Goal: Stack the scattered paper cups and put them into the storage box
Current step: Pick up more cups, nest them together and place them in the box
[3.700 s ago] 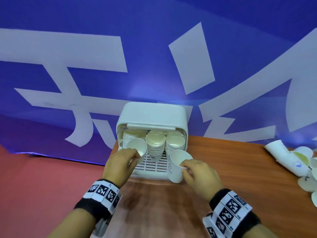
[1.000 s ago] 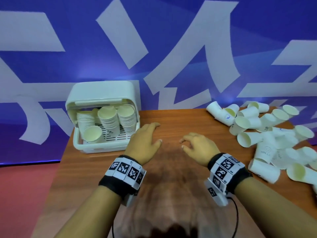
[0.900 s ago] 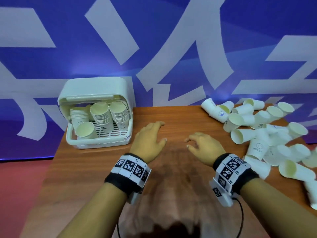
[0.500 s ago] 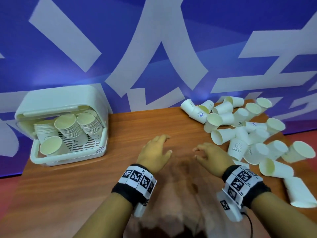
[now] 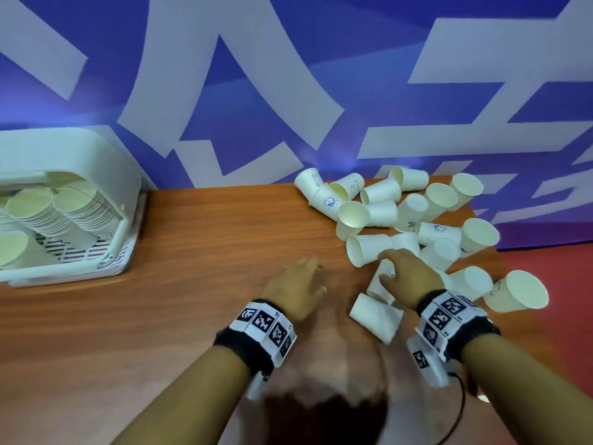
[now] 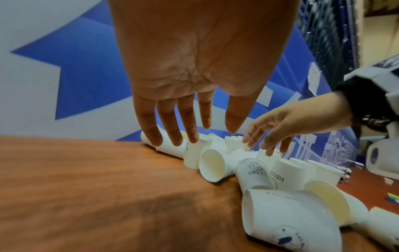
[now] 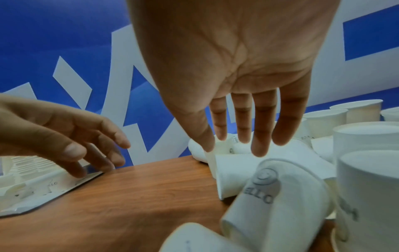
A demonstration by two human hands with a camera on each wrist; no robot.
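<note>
Several white paper cups (image 5: 417,226) lie scattered in a pile on the right of the wooden table (image 5: 208,239). My right hand (image 5: 401,268) hovers open over the pile's near edge, fingers spread above an overturned cup with a smiley and "HELLO" (image 7: 274,204). It holds nothing. My left hand (image 5: 308,274) is open too, fingers straight (image 6: 192,136), just left of the pile above bare wood. One cup (image 5: 375,316) lies on its side between my wrists. The white storage box (image 5: 64,203) stands open at the far left, with stacks of cups inside.
A blue and white banner (image 5: 288,91) hangs as a wall right behind the table. The table's right edge runs close under the outer cups, with red floor (image 5: 561,284) beyond. Bare wood lies between the box and the pile.
Both hands left the box with nothing in them and moved right across the table to the pile. My view swung right, so the box now sits at the left edge.
</note>
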